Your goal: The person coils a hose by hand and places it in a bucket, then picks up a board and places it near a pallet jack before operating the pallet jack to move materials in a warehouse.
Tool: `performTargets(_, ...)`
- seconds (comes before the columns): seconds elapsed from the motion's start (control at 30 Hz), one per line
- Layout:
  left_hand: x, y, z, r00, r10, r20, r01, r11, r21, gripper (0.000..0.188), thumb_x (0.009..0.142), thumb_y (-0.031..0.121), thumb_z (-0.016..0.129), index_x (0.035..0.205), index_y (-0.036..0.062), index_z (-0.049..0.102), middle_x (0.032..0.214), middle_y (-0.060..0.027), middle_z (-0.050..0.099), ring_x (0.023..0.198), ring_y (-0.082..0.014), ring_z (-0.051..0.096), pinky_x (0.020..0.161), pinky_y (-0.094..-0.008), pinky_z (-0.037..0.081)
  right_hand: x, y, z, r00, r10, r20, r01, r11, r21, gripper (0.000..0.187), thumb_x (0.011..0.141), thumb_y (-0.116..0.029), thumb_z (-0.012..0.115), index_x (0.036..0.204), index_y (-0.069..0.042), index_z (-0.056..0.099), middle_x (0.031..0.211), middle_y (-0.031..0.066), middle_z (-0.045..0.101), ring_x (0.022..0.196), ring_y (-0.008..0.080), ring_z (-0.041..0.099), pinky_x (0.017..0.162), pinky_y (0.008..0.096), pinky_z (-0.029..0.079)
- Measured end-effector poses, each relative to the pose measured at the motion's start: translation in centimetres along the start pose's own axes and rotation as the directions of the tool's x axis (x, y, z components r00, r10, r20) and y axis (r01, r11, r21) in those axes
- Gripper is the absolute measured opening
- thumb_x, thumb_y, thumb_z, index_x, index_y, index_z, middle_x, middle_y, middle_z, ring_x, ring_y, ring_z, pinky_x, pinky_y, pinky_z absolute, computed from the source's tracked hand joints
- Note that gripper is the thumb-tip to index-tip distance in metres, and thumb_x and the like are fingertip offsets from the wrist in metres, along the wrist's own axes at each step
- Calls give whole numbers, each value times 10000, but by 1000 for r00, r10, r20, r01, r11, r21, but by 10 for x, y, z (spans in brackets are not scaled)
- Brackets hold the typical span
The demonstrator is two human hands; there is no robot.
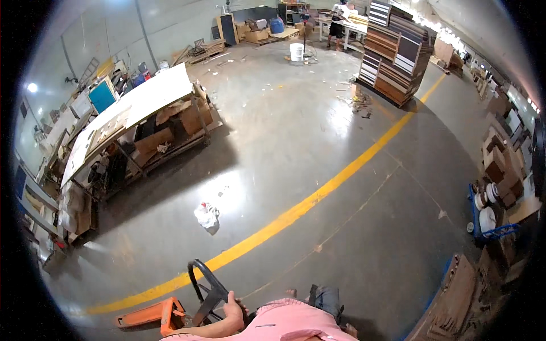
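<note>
My left hand is closed on the black loop handle of a pallet jack, low in the view. The orange body of the pallet jack lies just left of that hand, and one orange fork points left. My pink shirt hides part of the scene at the lower edge. To its right shows a small patch of skin, perhaps my right hand, with the fingers too hidden to make out. A crumpled white bag with a red spot rests on the floor ahead.
A yellow line curves across the grey floor. On the left is a workbench with boards and cartons beneath. A tall stack of panels stands far right of centre, a person behind it. A blue cart carries rolls at right.
</note>
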State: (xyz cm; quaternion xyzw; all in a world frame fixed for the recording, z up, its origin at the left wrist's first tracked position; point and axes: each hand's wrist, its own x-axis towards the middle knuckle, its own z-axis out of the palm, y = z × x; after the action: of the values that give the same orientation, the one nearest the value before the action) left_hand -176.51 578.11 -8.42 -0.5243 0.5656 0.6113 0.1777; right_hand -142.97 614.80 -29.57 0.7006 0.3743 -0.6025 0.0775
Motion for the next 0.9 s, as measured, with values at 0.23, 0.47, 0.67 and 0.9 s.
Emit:
performTargets(0.23,-35,33,256,987,163,-13,-163,986,-38,456,884,504,587,732,86,483,550,-62,477,443,-214,483,417,-360,408,189,-202,-37,983,-179,34,182,975,-126,342,851,-318,568,913,3,670,885,191,673,780,268,635,723,465,496)
performTargets(0.47,-102,87,464,913,397,-96,-400,916,-24,323,903,350,622,908,58,486,618,-69,545,453,-183,506,419,-343,393,292,-622,-7,885,-403,233,394,915,86,158,947,-272,502,981,-120,522,748,18,529,538,152,498,423,291,353)
performTargets(0.67,-163,206,559,900,431,-58,-426,901,86,246,880,268,641,921,56,521,597,-55,532,453,-186,523,439,-343,437,245,-936,108,747,-570,341,610,793,-11,256,948,-279,548,1133,-102,559,860,10,599,643,122,563,466,261,399)
performTargets(0.9,-175,346,633,786,611,-93,-604,792,92,365,893,374,628,762,47,534,588,-65,543,452,-185,543,414,-359,470,395,-1130,174,729,-446,519,667,631,-396,288,940,-269,553,1172,-99,572,927,47,640,706,167,617,508,307,456)
